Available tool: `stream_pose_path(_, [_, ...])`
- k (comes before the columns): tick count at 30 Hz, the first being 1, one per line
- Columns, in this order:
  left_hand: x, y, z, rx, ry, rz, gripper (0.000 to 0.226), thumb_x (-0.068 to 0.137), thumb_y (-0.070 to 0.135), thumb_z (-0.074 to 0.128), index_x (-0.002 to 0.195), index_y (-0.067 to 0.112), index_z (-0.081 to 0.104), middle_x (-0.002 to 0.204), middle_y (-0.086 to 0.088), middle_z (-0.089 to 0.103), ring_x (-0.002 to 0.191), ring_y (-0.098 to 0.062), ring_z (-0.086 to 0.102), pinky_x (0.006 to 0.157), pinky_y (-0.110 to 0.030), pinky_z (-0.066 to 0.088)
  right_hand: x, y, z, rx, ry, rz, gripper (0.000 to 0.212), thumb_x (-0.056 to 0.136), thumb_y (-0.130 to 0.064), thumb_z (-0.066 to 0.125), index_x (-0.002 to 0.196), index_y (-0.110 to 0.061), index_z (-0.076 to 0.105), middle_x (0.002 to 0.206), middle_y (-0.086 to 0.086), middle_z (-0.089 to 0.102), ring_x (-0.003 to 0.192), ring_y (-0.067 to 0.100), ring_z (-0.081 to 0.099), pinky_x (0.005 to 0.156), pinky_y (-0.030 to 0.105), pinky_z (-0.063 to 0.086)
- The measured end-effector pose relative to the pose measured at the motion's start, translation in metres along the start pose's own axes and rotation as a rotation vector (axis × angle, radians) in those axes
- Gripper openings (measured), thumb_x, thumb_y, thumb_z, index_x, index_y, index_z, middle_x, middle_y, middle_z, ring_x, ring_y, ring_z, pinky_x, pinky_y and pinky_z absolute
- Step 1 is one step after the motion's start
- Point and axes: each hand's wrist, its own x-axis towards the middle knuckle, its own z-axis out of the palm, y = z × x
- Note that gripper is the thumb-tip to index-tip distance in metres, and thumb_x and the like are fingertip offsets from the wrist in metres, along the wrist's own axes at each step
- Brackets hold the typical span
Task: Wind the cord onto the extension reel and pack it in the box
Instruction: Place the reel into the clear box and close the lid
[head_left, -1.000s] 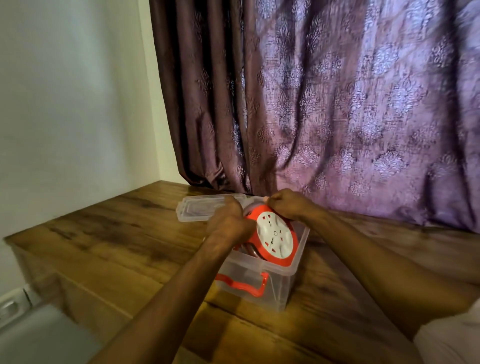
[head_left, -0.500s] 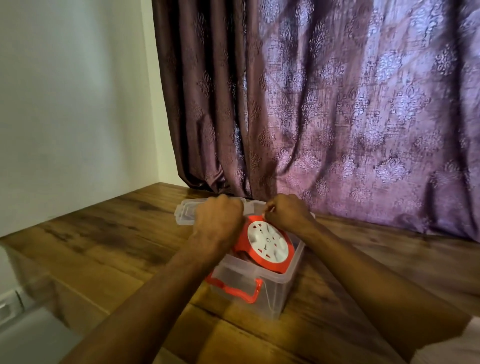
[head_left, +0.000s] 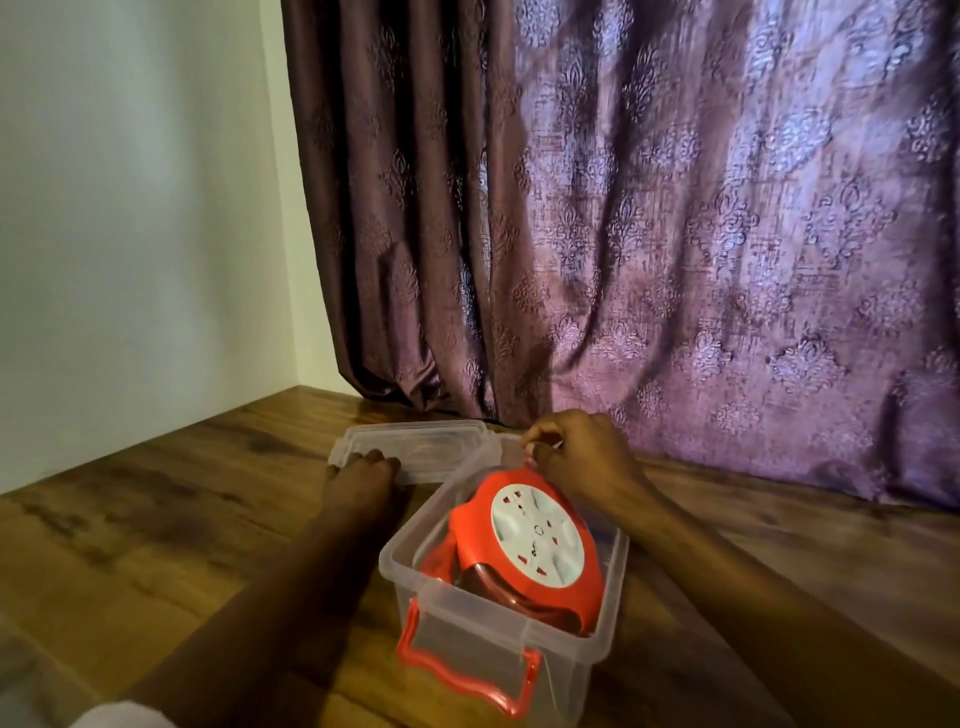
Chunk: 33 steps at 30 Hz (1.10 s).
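The box (head_left: 519, 613), a clear plastic tub with a red handle (head_left: 462, 670) on its near end, stands on the wooden table (head_left: 156, 519). The reel (head_left: 524, 545) sits inside the box, tilted, its white socket face turned up and toward the viewer, its red rim rising above the box's edge at the far end. Dark cord (head_left: 498, 587) shows wound under the red rim, low in the box.

The right hand (head_left: 582, 457) is over the far end of the box, fingers curled, thumb and forefinger pinched together on a small bit of red at the top of the reel; what exactly it nips is too small to tell. The left hand (head_left: 361, 478) lies to the left of the box, fingers curled over the near edge of the clear lid (head_left: 415, 447), which lies flat on the table just beyond the box's far left corner.

Behind the box hangs a purple patterned curtain (head_left: 649, 234), and to the left of that a pale wall (head_left: 130, 208)
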Motion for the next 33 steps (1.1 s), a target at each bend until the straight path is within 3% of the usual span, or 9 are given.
stream_pose_path(6, [0.002, -0.001, -0.008, 0.113, -0.008, 0.081, 0.035, 0.097, 0.049, 0.052, 0.116, 0.021, 0.058, 0.125, -0.006, 0.065, 0.122, -0.027, 0.056, 0.106, -0.053, 0.036, 0.0, 0.002, -0.003, 0.046, 0.034, 0.009, 0.013, 0.086, -0.018, 0.064, 0.087, -0.024, 0.076, 0.084, -0.007, 0.076, 0.076, 0.009, 0.068, 0.078, 0.03, 0.055])
stream_pose_path(9, [-0.003, -0.003, -0.026, 0.072, 0.03, 0.072, 0.038, 0.1, 0.042, 0.054, 0.123, 0.012, 0.052, 0.131, -0.013, 0.057, 0.126, -0.033, 0.051, 0.106, -0.055, 0.036, -0.004, -0.002, -0.007, 0.097, 0.073, 0.008, 0.014, 0.087, -0.015, 0.064, 0.089, -0.023, 0.075, 0.085, -0.008, 0.075, 0.074, 0.004, 0.066, 0.078, 0.026, 0.054])
stream_pose_path(11, [-0.008, -0.002, -0.053, 0.037, 0.135, 0.066, 0.033, 0.101, 0.026, 0.052, 0.126, 0.006, 0.05, 0.132, -0.019, 0.054, 0.125, -0.038, 0.05, 0.104, -0.057, 0.039, -0.005, -0.005, -0.011, 0.118, 0.105, 0.018, 0.017, 0.086, -0.014, 0.063, 0.095, -0.023, 0.075, 0.092, -0.005, 0.075, 0.083, 0.011, 0.068, 0.082, 0.028, 0.053])
stream_pose_path(14, [-0.026, 0.004, -0.104, 0.052, 0.317, 0.135, 0.026, 0.099, 0.014, 0.049, 0.121, -0.001, 0.052, 0.122, -0.024, 0.057, 0.11, -0.042, 0.058, 0.085, -0.051, 0.048, -0.01, -0.011, -0.016, 0.154, 0.139, 0.019, 0.023, 0.086, -0.014, 0.062, 0.107, -0.022, 0.069, 0.103, -0.002, 0.073, 0.093, 0.017, 0.067, 0.085, 0.031, 0.052])
stream_pose_path(17, [-0.05, 0.012, -0.153, 0.164, 0.492, 0.236, 0.023, 0.102, 0.013, 0.047, 0.119, -0.002, 0.052, 0.117, -0.027, 0.058, 0.099, -0.045, 0.063, 0.066, -0.043, 0.038, -0.012, -0.016, -0.021, 0.153, 0.151, 0.044, 0.034, 0.088, -0.023, 0.062, 0.123, -0.021, 0.059, 0.118, 0.003, 0.067, 0.106, 0.023, 0.062, 0.091, 0.037, 0.049])
stream_pose_path(23, [-0.088, 0.027, -0.241, -0.003, 0.74, 0.252, 0.029, 0.106, 0.012, 0.046, 0.123, -0.009, 0.056, 0.112, -0.039, 0.061, 0.095, -0.055, 0.061, 0.076, -0.055, 0.047, -0.011, -0.029, -0.04, 0.39, 0.125, 0.173, 0.059, 0.095, -0.046, 0.05, 0.145, -0.02, 0.033, 0.146, 0.007, 0.044, 0.13, 0.025, 0.045, 0.106, 0.036, 0.036])
stream_pose_path(27, [-0.092, 0.025, -0.254, -0.263, 0.585, 0.077, 0.03, 0.108, 0.013, 0.044, 0.118, -0.008, 0.063, 0.118, -0.037, 0.063, 0.107, -0.051, 0.062, 0.091, -0.054, 0.05, -0.011, -0.038, -0.056, 0.634, 0.122, 0.199, 0.04, 0.098, -0.042, 0.046, 0.134, -0.025, 0.044, 0.123, 0.001, 0.058, 0.105, 0.017, 0.056, 0.089, 0.031, 0.043])
stream_pose_path(30, [-0.085, 0.028, -0.216, -0.5, 0.339, -0.074, 0.04, 0.109, 0.025, 0.043, 0.125, -0.006, 0.062, 0.126, -0.036, 0.063, 0.114, -0.048, 0.064, 0.097, -0.05, 0.052, -0.011, -0.038, -0.06, 0.885, 0.13, 0.381, 0.031, 0.099, -0.033, 0.047, 0.119, -0.011, 0.054, 0.105, 0.012, 0.069, 0.077, 0.022, 0.064, 0.07, 0.037, 0.055])
stream_pose_path(33, [-0.078, 0.035, -0.161, -0.522, 0.133, -0.097, 0.036, 0.107, 0.017, 0.045, 0.129, -0.007, 0.061, 0.131, -0.035, 0.062, 0.119, -0.047, 0.062, 0.102, -0.05, 0.051, -0.015, -0.026, -0.051, 0.737, 0.197, 0.516, 0.032, 0.092, -0.023, 0.055, 0.121, -0.01, 0.053, 0.103, 0.015, 0.069, 0.074, 0.027, 0.066, 0.071, 0.042, 0.057])
